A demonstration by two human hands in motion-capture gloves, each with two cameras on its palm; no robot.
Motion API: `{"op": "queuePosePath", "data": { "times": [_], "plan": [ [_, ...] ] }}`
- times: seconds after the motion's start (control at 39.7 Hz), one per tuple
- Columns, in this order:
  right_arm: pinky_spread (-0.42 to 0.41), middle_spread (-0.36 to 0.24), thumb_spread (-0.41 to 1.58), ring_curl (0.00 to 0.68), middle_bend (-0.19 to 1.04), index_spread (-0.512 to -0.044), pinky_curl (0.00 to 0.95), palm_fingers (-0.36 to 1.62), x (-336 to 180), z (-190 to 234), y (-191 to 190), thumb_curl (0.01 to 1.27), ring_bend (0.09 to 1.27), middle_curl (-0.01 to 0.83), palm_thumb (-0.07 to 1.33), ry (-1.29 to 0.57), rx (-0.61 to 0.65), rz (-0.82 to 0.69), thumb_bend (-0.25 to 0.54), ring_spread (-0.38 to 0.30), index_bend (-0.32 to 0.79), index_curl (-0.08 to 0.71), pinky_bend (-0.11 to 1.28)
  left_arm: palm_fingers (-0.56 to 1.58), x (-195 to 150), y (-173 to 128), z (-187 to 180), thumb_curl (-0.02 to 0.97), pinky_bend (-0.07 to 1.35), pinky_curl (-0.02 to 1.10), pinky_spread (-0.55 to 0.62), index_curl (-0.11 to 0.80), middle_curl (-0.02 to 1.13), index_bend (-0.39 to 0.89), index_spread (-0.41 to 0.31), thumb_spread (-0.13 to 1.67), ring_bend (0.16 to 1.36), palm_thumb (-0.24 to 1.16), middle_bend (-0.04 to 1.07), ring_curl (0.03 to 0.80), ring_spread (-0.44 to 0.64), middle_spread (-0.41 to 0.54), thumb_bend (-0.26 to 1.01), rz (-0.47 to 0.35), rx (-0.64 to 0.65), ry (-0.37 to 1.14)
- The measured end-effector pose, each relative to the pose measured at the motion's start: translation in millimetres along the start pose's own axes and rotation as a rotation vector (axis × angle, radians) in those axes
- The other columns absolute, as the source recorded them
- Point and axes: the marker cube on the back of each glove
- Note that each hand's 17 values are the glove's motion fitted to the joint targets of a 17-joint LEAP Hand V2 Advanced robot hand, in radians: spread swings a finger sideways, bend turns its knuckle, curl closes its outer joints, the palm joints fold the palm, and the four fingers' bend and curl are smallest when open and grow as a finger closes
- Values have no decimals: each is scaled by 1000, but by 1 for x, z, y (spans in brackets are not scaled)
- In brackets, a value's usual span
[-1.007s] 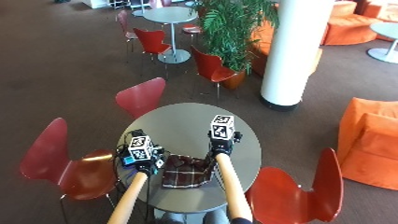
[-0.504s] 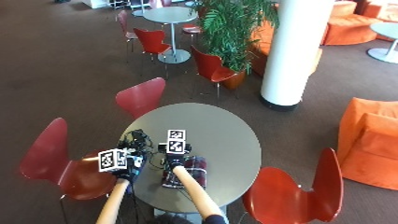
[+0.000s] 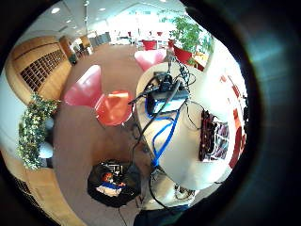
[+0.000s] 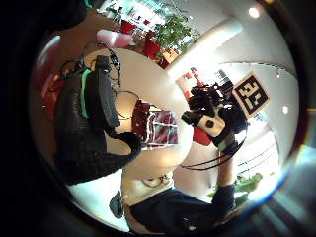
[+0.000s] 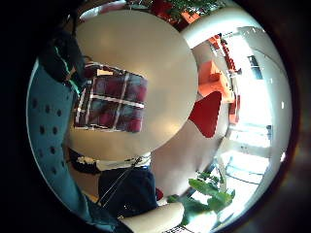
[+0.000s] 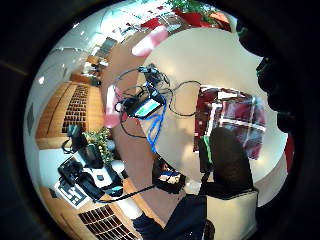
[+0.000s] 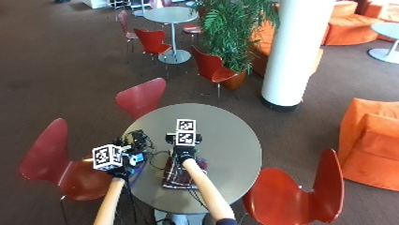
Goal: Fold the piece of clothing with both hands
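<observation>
A dark red plaid garment [image 7: 176, 177] lies folded in a small rectangle on the round grey table [image 7: 231, 140], near its front edge. My right hand [image 7: 184, 152] hovers over the garment's far edge and holds nothing. In the right palm views the garment [image 5: 112, 102] lies flat below the palm, and the thumb [image 6: 227, 160] sits above it without touching. My left hand [image 7: 117, 168] hangs beyond the table's left rim, away from the garment [image 4: 158, 127], fingers loosely curled on nothing. The garment [image 3: 211, 136] also shows from that side.
A black device with a blue cable and tangled wires [image 7: 140, 145] sits on the table's left part, close to my left hand. Red chairs stand at the left [image 7: 56, 159], the far side [image 7: 143, 96] and the right [image 7: 299, 192].
Both hands have drawn back and to the left from the table's middle. The left hand has gone past the table's left rim. The garment stays folded in place.
</observation>
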Motion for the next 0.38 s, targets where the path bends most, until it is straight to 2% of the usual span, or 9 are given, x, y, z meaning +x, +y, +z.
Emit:
{"op": "queuePosePath", "data": {
  "times": [0.13,0.3,0.38],
  "plan": [
    [-228,-138,1060,412,367,-242,387,828,24,-29,18,494,706,475,803,-7,16,3,-18,-179,32,22,820,289,4,-3,-1,347,184,303,290,452,259,422,-85,1380,390,409,142,266,347,122,47,17,-35,-57],
    [-204,-129,1093,408,340,-246,375,830,67,-46,32,476,683,467,800,-60,31,33,-19,-174,37,36,791,224,22,-2,-19,344,195,312,312,451,248,399,-82,1372,395,376,132,271,373,144,10,48,-132,-167],
    [-200,-128,1102,406,337,-247,371,831,81,-44,39,470,671,466,800,-87,-57,68,-18,-174,39,40,777,220,25,-7,-20,345,198,312,317,451,240,400,-81,1373,391,375,132,267,381,151,2,52,-134,-178]
  ]
}}
